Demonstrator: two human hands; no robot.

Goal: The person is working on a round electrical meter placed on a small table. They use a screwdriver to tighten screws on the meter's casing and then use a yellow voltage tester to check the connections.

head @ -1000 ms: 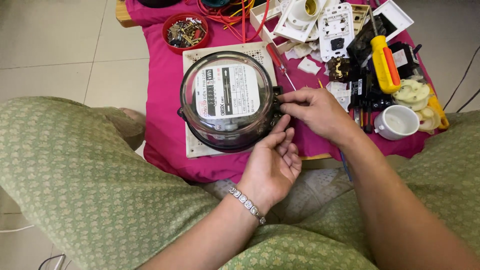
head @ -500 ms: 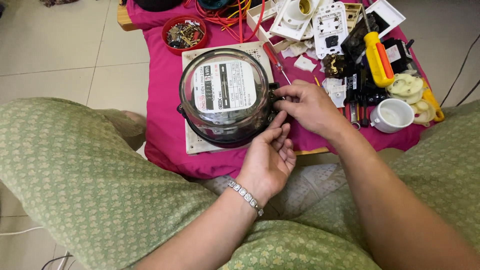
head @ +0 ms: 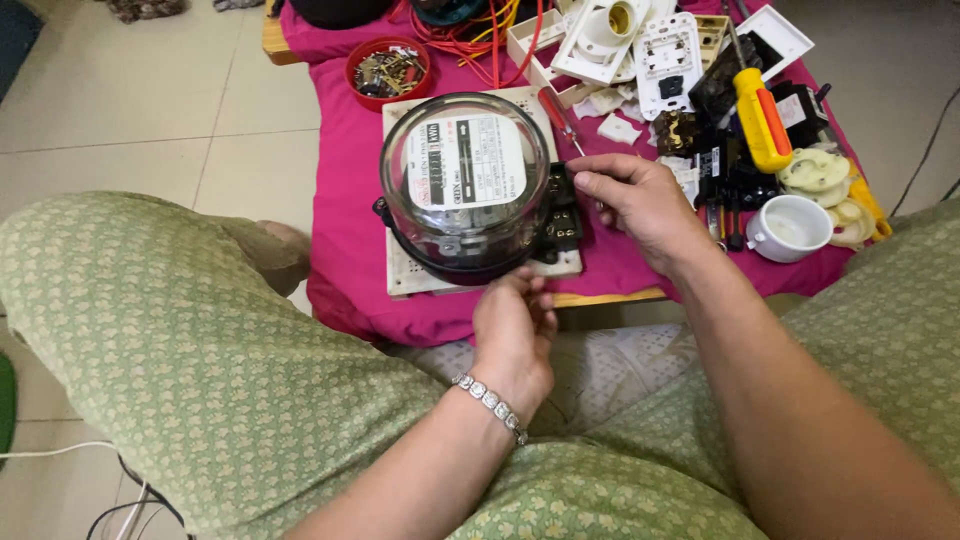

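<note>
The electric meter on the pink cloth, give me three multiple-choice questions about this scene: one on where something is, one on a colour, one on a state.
1. Where is the red bowl of screws?
A. Beyond the electric meter, towards its left
B. On the floor
C. Inside the white cup

2. What colour is the big screwdriver handle?
A. Blue
B. Yellow with orange
C. Green

3. What is the right hand doing?
A. Lying flat on the floor
B. Gripping the white cup
C. Pinching at the meter's black terminal block

Answers: 1 A, the bowl sits on the pink cloth past the meter. 2 B, the handle is yellow and orange. 3 C, its fingertips meet at the block, while the left hand touches the meter's near edge.
</note>
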